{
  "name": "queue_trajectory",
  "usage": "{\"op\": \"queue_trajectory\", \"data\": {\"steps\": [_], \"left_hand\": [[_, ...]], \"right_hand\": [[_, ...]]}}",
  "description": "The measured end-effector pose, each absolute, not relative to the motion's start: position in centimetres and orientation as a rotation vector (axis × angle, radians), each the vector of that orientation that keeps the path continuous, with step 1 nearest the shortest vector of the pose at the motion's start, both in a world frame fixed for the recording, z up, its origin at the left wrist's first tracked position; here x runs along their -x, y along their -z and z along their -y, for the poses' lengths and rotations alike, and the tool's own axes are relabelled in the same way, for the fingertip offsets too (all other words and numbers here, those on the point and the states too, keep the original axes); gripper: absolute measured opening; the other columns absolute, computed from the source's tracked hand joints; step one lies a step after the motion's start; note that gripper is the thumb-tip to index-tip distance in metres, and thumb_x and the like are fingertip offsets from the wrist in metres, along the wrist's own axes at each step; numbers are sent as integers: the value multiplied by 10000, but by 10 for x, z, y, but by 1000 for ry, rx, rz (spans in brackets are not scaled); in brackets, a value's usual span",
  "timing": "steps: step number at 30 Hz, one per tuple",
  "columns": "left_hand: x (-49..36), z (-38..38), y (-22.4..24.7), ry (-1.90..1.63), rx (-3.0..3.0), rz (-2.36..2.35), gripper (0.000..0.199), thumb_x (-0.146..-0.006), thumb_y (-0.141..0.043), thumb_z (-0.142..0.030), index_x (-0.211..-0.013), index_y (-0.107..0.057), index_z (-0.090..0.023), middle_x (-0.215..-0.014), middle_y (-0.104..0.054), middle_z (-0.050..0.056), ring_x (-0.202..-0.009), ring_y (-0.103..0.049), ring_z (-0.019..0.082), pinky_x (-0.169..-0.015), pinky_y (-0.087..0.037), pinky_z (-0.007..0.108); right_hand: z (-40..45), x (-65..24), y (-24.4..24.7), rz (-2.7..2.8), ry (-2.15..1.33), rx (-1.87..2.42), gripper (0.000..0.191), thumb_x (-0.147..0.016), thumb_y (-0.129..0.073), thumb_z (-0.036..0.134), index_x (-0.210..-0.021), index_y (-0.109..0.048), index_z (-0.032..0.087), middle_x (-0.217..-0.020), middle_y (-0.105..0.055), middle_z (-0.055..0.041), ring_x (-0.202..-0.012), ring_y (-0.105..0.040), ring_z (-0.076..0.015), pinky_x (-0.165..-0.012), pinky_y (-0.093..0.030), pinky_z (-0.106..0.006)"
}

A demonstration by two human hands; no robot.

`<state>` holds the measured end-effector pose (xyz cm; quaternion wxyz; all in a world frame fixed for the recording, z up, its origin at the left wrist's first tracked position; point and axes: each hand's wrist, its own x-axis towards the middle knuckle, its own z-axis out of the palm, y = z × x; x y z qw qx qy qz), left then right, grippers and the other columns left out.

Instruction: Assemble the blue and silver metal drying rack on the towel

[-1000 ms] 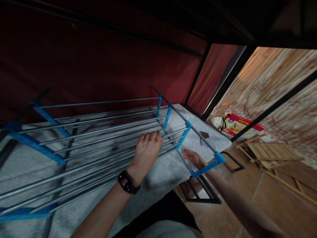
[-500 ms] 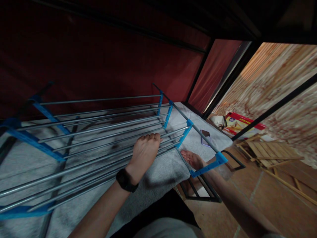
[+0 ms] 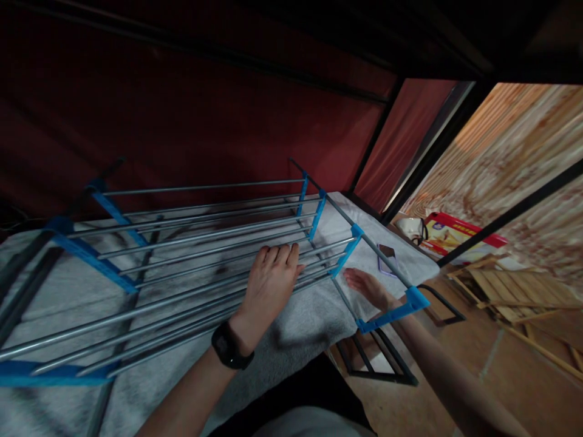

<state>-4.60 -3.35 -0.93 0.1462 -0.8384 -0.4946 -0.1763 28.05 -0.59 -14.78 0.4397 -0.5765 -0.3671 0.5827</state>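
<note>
A rack of grey metal rods with blue plastic brackets lies across a light grey cloth. My left hand, with a black watch on its wrist, is over the middle rods, its fingers curled down around one; the fingertips are hidden. At the rack's right end my right hand reaches in beneath the side tube. Its fingers are stretched out and hold nothing, close to a blue bracket and the lower tube.
A phone lies on the cloth to the right. Beyond the edge are a white cup-like object, a red and yellow box and a folded wooden piece. A dark red curtain-like wall and black frame bars surround the surface.
The view has shifted, so the rack appears slightly further right. My left hand's fingers look a little less tightly curled on the rods. My right hand stays stretched out near the end bracket.
</note>
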Motion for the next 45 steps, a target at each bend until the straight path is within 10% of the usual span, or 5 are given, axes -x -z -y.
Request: {"op": "queue_trajectory", "data": {"steps": [12, 32, 45], "left_hand": [[64, 40, 26, 482, 2298, 1487, 355, -951, -501, -90, -1283, -619, -132, -1010, -708, 100, -921, -654, 251, -818, -491, 401], [64, 39, 27, 480, 2303, 1454, 283, -930, -507, -59, -1172, -642, -118, -966, -709, 93, -882, -656, 255, -802, -481, 393], [116, 61, 21, 574, 2141, 1586, 461, -993, -497, -424, -1323, -604, -121, -1025, -712, 141, -953, -623, 308, -879, -442, 464]], "right_hand": [[-80, -251, 3, 1057, -1344, 1283, 193, -992, -482, 285, -1079, -633, 202, -1065, -760, -69, -841, -715, -145, -785, -599, -258], [-85, -243, 10, 1269, -1317, 1361, 200, -978, -487, 215, -1160, -553, 165, -957, -773, -110, -735, -724, -149, -736, -599, -278], [-92, -256, 10, 1503, -1161, 1679, 331, -975, -488, 385, -1211, -581, 172, -1017, -766, -130, -709, -695, -165, -591, -521, -241]]}}
